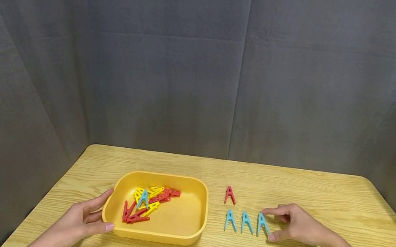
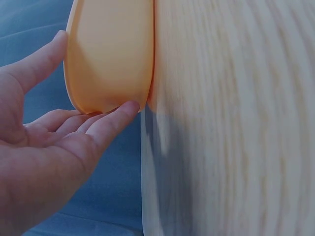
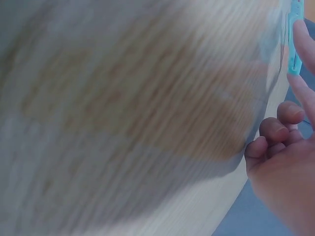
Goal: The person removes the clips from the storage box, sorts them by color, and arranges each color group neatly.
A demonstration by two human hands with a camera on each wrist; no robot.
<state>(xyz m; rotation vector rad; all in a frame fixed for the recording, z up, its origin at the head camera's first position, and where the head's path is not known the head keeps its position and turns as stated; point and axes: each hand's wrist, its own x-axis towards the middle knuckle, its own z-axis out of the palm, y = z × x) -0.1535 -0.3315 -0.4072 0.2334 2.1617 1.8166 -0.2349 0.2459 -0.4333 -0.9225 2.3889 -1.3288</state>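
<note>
In the head view my left hand point(image 1: 81, 219) holds the left end of a yellow plastic tub point(image 1: 181, 238), thumb at the front rim and fingers along the side. The left wrist view shows those fingers point(image 2: 113, 120) against the tub's end wall point(image 2: 110, 59). My right hand point(image 1: 299, 226) pinches a blue clothespin point(image 1: 262, 224) lengthwise between forefinger and thumb, at the right end of a row. In the right wrist view this clothespin point(image 3: 295, 44) lies at the right edge, the other fingers loosely curled below.
Two more blue clothespins, one point(image 1: 230, 221) and another point(image 1: 246, 222), continue the row leftward. A red clothespin point(image 1: 230, 195) lies behind them. Inside the tub are several red and yellow clothespins and a blue one point(image 1: 143, 199). Grey curtain point(image 1: 164, 93) surrounds the wooden table point(image 1: 289, 184).
</note>
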